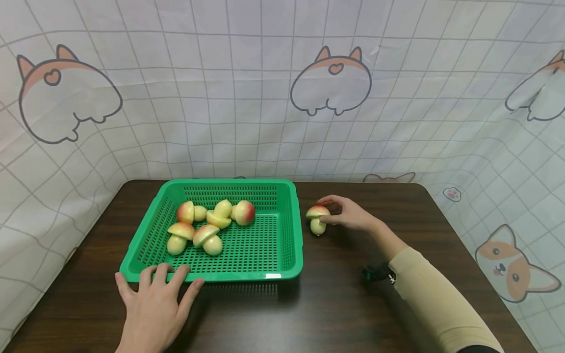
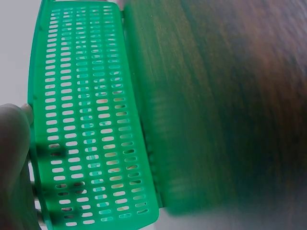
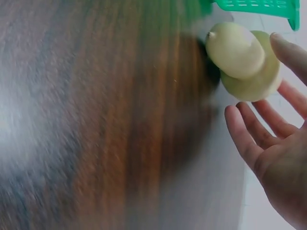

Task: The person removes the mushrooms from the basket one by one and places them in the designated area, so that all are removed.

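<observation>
My right hand (image 1: 348,213) pinches a toy mushroom (image 1: 318,226) with a red-and-yellow cap and pale stem, to the right of a green plastic basket (image 1: 289,267). In the right wrist view the thumb (image 3: 290,52) lies against the cap of the mushroom (image 3: 237,50); other fingers are spread below it. My left hand (image 1: 154,306) rests its spread fingers on the basket's near rim, towards the left corner. Several similar mushrooms, among them one at the near middle (image 1: 209,240), lie in the left and middle of the basket. The left wrist view shows the slotted basket wall (image 2: 86,115).
The dark wooden table (image 1: 318,309) carries everything. A dark object with a strap (image 1: 375,272) is beside the right sleeve, partly hidden. White grid-patterned cloth (image 1: 265,122) with cartoon dogs hangs behind the table and along its sides.
</observation>
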Action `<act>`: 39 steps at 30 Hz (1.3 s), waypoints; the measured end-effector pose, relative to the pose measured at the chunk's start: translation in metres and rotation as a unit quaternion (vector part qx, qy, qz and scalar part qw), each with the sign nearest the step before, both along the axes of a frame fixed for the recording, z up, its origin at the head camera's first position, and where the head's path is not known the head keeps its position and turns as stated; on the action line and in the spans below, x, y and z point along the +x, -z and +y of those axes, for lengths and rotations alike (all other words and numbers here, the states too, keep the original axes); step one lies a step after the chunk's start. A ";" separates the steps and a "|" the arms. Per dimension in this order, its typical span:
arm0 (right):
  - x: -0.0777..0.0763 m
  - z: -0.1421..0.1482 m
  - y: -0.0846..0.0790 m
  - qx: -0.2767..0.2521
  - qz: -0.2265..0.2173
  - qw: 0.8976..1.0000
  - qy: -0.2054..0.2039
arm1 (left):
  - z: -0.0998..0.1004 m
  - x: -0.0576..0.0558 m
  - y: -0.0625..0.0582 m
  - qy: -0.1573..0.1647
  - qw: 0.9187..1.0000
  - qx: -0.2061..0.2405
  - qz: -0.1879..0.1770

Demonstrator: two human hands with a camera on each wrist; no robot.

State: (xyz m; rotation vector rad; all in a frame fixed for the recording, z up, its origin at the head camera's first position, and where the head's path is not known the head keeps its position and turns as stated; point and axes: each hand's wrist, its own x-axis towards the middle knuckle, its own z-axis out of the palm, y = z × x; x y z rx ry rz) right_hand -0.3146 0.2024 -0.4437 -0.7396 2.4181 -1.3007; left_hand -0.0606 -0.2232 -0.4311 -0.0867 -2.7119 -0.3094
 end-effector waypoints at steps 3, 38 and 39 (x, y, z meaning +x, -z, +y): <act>0.000 0.003 -0.006 0.008 0.008 1.000 0.000 | 0.000 0.000 0.000 0.002 1.000 0.000 0.004; 0.003 0.001 -0.089 0.036 0.067 0.997 -0.035 | 0.000 0.000 -0.002 0.003 1.000 0.004 -0.007; 0.004 -0.001 -0.090 0.033 0.067 0.996 -0.039 | 0.000 0.000 -0.002 0.003 1.000 0.005 -0.007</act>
